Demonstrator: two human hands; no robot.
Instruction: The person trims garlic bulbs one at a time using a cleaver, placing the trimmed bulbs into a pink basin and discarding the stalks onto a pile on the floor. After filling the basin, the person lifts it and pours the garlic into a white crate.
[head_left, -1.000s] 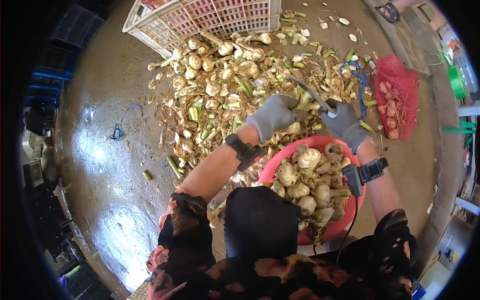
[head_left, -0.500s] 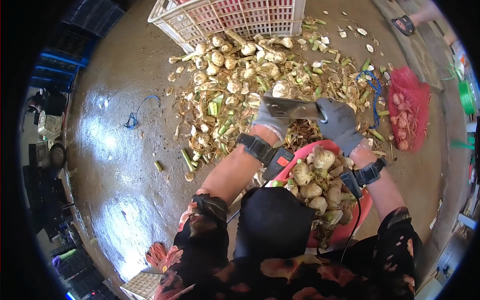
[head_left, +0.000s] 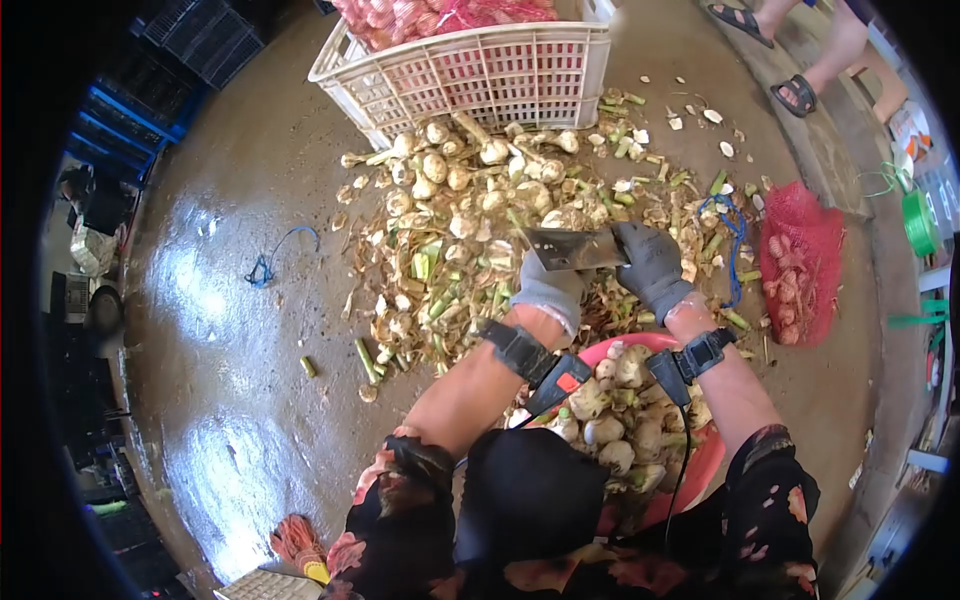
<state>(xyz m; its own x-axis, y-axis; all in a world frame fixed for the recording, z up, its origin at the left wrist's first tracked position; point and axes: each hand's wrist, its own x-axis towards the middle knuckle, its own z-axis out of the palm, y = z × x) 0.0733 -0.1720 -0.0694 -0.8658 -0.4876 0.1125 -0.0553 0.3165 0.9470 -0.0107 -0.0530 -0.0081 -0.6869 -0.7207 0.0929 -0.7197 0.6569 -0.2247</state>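
My right hand [head_left: 655, 268], in a grey glove, is closed around the handle of a broad-bladed knife [head_left: 575, 250]. The blade points left and lies across the front of my left hand [head_left: 553, 287], also gloved in grey. The left fingers look curled, but the blade hides their tips and whatever they grip. Just beyond both hands spreads a pile of garlic bulbs [head_left: 430, 170] with cut stems and dry leaves. Below my right forearm stands a pink basin [head_left: 708, 460] filled with trimmed garlic bulbs [head_left: 603, 430].
A white plastic crate [head_left: 470, 80] with red net bags stands behind the pile. To the right lies a red mesh bag [head_left: 800, 270] of garlic, near blue twine [head_left: 738, 250]. Another person's sandalled foot [head_left: 795, 95] is at upper right. The floor [head_left: 220, 350] looks wet.
The view has tilted up, showing more of the crate and the other person's feet. The knife blade remains across my left hand, and my right hand still holds it.
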